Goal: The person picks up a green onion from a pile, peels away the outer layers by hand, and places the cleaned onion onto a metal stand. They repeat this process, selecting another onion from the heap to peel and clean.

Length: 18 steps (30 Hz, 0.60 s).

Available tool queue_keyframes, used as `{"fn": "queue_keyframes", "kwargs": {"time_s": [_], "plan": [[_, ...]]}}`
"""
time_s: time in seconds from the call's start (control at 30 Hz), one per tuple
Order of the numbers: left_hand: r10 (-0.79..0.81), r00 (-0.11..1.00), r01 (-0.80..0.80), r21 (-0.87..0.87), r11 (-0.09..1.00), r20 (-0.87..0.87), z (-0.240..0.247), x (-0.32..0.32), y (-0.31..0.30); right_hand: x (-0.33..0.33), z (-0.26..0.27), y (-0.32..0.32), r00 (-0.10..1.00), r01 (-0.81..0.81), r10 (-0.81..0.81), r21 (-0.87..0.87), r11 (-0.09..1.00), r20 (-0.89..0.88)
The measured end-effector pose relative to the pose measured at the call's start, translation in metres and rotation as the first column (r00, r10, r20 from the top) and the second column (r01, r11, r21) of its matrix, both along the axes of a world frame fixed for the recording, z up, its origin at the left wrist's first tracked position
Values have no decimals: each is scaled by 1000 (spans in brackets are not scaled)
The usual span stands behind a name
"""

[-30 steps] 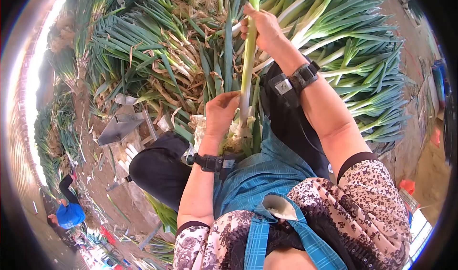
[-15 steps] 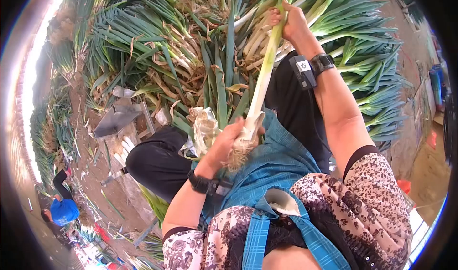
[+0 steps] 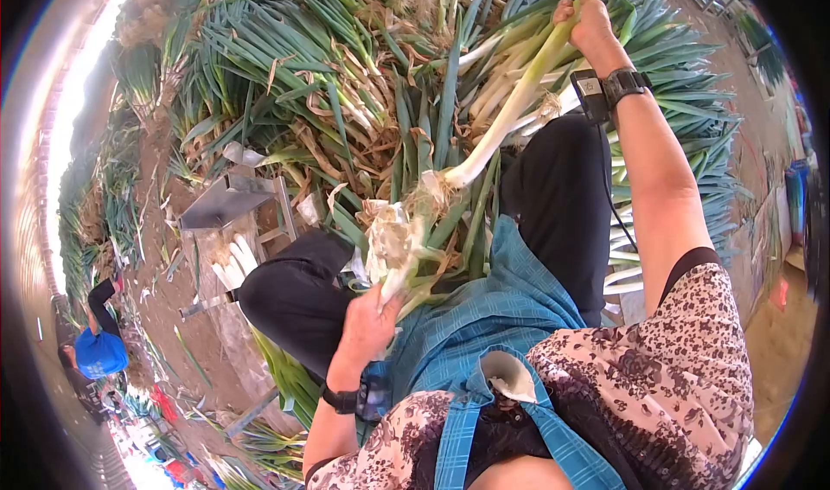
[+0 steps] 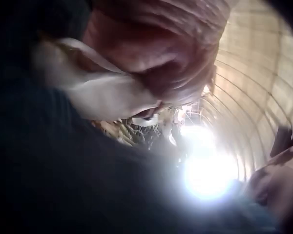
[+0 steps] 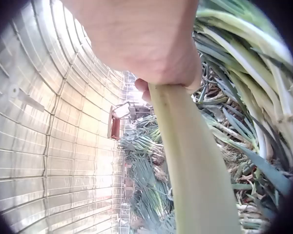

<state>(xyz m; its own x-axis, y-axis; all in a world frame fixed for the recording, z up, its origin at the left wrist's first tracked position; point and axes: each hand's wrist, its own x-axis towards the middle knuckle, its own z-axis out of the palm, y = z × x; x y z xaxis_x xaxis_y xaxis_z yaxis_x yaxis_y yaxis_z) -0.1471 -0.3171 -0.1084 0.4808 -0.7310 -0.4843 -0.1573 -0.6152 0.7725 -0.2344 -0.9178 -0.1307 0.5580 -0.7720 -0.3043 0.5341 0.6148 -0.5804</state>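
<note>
Long white-and-green leek [image 3: 510, 122], smooth, round shaft, slanting between the hands. Green end is up at the right hand [image 3: 593, 36]; fingers curled round the shaft, gripping it. Pale, stringy root end [image 3: 439, 183] points down toward the left hand [image 3: 367, 324], well apart from it. Left hand is lower, fingers curled, pinching limp whitish leek skin [image 3: 399, 272], thin and papery, smooth and folded in the left wrist view. Crumpled, ragged part of the skin is just above that hand, near the roots; cannot tell if they touch.

Below the right hand and beside the left: blue checked cloth apron [image 3: 484, 287] over the lap, black cloth trousers [image 3: 553, 196] on bent knees. Left of the left hand, past the knee: several slim white leek stalks [image 3: 232, 263], and above them a grey angular sheet-metal piece [image 3: 226, 203]. Beyond the hands, a big tangled heap of leeks [image 3: 303, 83], blue-green strappy leaves, brown dry bits. Fanned leaves [image 3: 683, 127] lie right of the right hand. Far left, person in blue top [image 3: 100, 352] on brown ground [image 3: 203, 352].
</note>
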Motion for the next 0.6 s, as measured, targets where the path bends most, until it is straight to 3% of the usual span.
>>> {"fn": "queue_keyframes", "kwargs": {"time_s": [0.03,0.07,0.13,0.17,0.23,0.27,0.33,0.4,0.5,0.57,0.6], "plan": [[-223,876,193,114,975,428,-1,8,-11,5,13,15,1000,13,-13,-3,1000,-18],[-224,873,199,104,975,433,2,13,-29,8,25,30,999,30,-31,-8,1000,-37],[100,675,146,-265,953,731,10,16,-71,16,33,52,993,88,-89,-19,996,-83],[108,672,157,-285,946,732,5,14,-88,14,37,58,982,138,-140,-21,990,-130],[130,797,219,-483,848,590,-14,12,-121,1,45,72,974,181,-187,-61,982,-127],[-28,824,254,-325,911,565,-25,11,-126,3,47,75,967,208,-216,-73,975,-132],[-31,871,264,-412,872,491,-52,3,-129,-15,44,51,935,263,-263,-34,964,-239],[-35,878,270,-434,859,477,-60,8,-121,-38,50,42,906,338,-360,-131,932,-223],[-107,896,235,-255,938,430,-69,26,-97,-83,33,-25,846,408,-456,-212,888,-278],[-135,884,227,-158,961,447,-72,40,-82,-105,41,-56,659,572,-630,-270,775,-411],[-179,871,195,14,981,458,-77,49,-80,-120,51,-56,607,617,-682,-298,728,-408]]}}
